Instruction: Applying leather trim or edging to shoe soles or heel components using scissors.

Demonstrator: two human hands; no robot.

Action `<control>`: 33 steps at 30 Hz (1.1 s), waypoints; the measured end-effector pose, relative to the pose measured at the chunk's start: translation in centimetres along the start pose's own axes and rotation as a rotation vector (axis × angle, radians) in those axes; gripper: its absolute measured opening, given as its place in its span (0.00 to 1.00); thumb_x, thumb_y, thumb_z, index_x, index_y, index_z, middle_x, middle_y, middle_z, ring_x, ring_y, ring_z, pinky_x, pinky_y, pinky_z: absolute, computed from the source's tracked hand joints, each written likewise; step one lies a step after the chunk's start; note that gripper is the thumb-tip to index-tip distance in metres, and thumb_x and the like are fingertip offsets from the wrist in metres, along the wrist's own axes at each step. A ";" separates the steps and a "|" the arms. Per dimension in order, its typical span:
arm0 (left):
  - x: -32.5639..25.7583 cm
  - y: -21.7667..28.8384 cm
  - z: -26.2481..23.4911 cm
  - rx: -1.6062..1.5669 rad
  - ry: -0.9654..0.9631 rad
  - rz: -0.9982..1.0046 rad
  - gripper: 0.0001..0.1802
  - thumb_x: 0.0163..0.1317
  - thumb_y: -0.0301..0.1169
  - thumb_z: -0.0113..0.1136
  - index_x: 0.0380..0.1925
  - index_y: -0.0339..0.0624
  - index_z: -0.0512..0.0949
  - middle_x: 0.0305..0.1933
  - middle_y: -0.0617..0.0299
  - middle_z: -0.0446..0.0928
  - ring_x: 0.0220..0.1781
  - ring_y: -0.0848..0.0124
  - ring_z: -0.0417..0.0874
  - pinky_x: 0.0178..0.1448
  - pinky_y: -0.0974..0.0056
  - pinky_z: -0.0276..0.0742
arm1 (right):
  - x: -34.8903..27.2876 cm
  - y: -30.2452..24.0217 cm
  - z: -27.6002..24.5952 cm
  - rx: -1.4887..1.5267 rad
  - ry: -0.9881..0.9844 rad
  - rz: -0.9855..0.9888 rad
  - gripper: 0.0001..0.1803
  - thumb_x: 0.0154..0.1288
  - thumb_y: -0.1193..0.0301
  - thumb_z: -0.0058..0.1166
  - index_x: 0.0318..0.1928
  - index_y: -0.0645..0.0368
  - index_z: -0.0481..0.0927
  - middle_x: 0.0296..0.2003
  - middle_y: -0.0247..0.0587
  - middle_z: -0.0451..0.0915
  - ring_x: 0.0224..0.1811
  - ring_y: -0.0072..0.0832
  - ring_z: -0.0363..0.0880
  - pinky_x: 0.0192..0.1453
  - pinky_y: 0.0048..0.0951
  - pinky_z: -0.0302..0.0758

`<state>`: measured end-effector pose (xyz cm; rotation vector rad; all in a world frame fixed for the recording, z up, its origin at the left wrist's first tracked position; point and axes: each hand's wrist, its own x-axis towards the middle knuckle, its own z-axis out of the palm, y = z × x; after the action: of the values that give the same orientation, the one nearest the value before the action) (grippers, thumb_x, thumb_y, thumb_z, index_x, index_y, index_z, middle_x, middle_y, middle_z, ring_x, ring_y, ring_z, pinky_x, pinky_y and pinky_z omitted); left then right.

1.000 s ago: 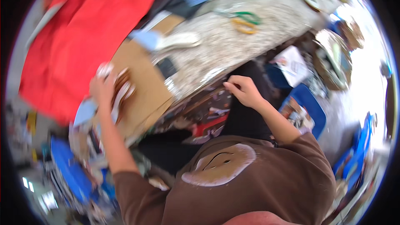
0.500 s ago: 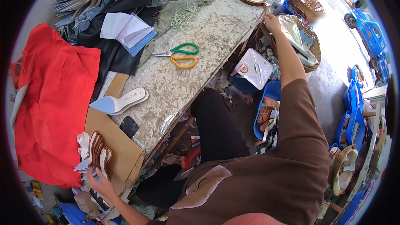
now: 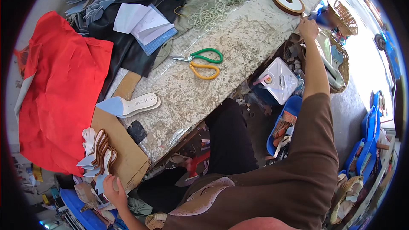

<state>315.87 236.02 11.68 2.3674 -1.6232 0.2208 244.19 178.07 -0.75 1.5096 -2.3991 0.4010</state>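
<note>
My right hand reaches to the far table edge, fingers bent closed on the loose end of a brown tape roll that has a white disc at its middle. Down at the lower left, my left hand has its thumb and fingers apart. It is beside a fanned group of brown-edged insoles with pale blue toes; whether it touches the lowest one I cannot tell. Another pair of insoles, white with a light blue toe, lies on the worktable. The insole group rests by a cardboard sheet.
Scissors with green and yellow handles lie mid-table. Red material covers the left side; papers and tangled cord lie farther back. Below the right edge stand a white-lidded container, a blue bin and wicker baskets.
The whole view has shifted, placing the table farther right. My left hand has drawn slightly away from the insoles, its fingers less spread. My right hand stays by the tape roll.
</note>
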 end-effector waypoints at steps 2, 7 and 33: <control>2.1 3.7 1.0 -0.126 -0.008 0.060 0.07 0.61 0.25 0.59 0.38 0.34 0.77 0.45 0.49 0.78 0.49 0.53 0.78 0.56 0.57 0.72 | -2.2 2.1 -1.4 0.308 -0.127 0.021 0.24 0.69 0.50 0.47 0.37 0.57 0.86 0.41 0.53 0.83 0.46 0.46 0.82 0.51 0.46 0.75; 1.9 14.9 7.2 -0.891 -0.329 0.075 0.07 0.61 0.23 0.59 0.39 0.36 0.80 0.46 0.53 0.81 0.49 0.62 0.81 0.56 0.61 0.75 | -21.5 0.7 -7.6 0.957 -0.332 -0.175 0.15 0.68 0.64 0.55 0.29 0.63 0.83 0.27 0.40 0.83 0.29 0.25 0.79 0.36 0.30 0.73; -8.4 12.5 0.9 -1.875 -0.595 0.203 0.11 0.62 0.30 0.63 0.24 0.35 0.83 0.60 0.46 0.72 0.66 0.52 0.70 0.73 0.51 0.56 | -37.7 -4.8 -18.9 0.542 -0.512 -0.569 0.21 0.62 0.58 0.62 0.27 0.65 0.78 0.19 0.44 0.73 0.21 0.31 0.71 0.29 0.33 0.67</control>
<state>301.17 238.99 10.12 0.7406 -1.1039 -1.3947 265.86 214.36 2.95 2.7192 -2.1186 0.6182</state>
